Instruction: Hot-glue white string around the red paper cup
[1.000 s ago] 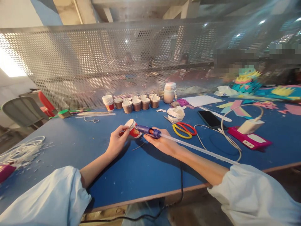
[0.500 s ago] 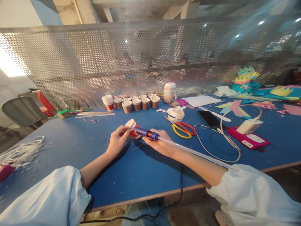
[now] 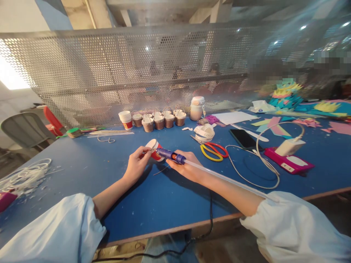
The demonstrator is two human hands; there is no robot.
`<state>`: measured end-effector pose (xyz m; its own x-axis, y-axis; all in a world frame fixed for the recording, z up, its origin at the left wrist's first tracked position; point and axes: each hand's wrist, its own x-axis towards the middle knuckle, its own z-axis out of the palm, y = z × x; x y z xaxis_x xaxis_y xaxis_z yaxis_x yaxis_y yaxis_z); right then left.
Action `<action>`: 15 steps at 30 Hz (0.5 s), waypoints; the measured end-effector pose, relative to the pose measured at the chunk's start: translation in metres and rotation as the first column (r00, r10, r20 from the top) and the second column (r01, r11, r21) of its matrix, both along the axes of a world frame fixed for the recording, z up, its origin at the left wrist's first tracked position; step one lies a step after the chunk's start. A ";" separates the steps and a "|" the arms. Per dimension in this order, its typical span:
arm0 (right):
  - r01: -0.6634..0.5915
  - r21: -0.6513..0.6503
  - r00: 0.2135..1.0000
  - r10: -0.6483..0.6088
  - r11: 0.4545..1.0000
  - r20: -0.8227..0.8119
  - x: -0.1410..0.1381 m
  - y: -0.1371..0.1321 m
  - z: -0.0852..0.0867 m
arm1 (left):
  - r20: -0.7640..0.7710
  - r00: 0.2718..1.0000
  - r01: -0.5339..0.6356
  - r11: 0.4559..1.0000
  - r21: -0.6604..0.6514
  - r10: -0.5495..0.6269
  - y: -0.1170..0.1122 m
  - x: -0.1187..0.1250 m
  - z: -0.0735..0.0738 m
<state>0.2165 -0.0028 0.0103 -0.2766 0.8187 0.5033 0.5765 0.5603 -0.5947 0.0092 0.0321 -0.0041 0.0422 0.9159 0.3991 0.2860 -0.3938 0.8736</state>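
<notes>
My left hand (image 3: 136,164) is closed round a small red and white paper cup (image 3: 155,149), held on its side above the blue table (image 3: 82,171). In my right hand (image 3: 189,167) is a blue glue gun (image 3: 170,155) with a long clear glue stick (image 3: 227,178) trailing back over my forearm. The gun's tip touches the side of the cup. A black cord (image 3: 211,215) drops from the gun over the table's front edge.
A stack of paper cups (image 3: 126,119) and several brown-wrapped cups (image 3: 159,119) line the mesh screen. Scissors (image 3: 214,150), a tape roll (image 3: 204,132), a phone (image 3: 243,138), a white charger (image 3: 289,147) on a pink case and coloured paper lie to the right. White string scraps (image 3: 26,175) lie left.
The glue gun and my right hand have shifted slightly left and up against the cup. The left hand has barely moved.
</notes>
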 end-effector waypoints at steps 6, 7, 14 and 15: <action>0.020 -0.007 1.000 -0.021 1.000 -0.024 0.001 0.001 -0.001 | 0.012 1.000 0.000 1.000 0.003 0.000 0.001 0.000 0.000; 0.016 -0.010 1.000 -0.017 1.000 -0.021 0.000 0.001 -0.001 | 0.008 1.000 0.000 1.000 0.005 0.000 0.000 0.000 0.000; 0.025 -0.062 0.998 -0.028 0.998 -0.052 0.001 0.000 0.006 | 0.011 1.000 -0.012 1.000 0.005 0.012 -0.001 0.001 0.001; 0.042 -0.072 0.996 -0.048 0.996 -0.075 0.003 0.001 0.007 | 0.017 1.000 -0.011 1.000 -0.001 0.011 -0.001 0.001 0.001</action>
<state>0.2192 -0.0016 0.0172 -0.2013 0.8635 0.4623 0.5514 0.4900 -0.6751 0.0101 0.0313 -0.0030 0.0253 0.9166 0.3989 0.2751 -0.3900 0.8788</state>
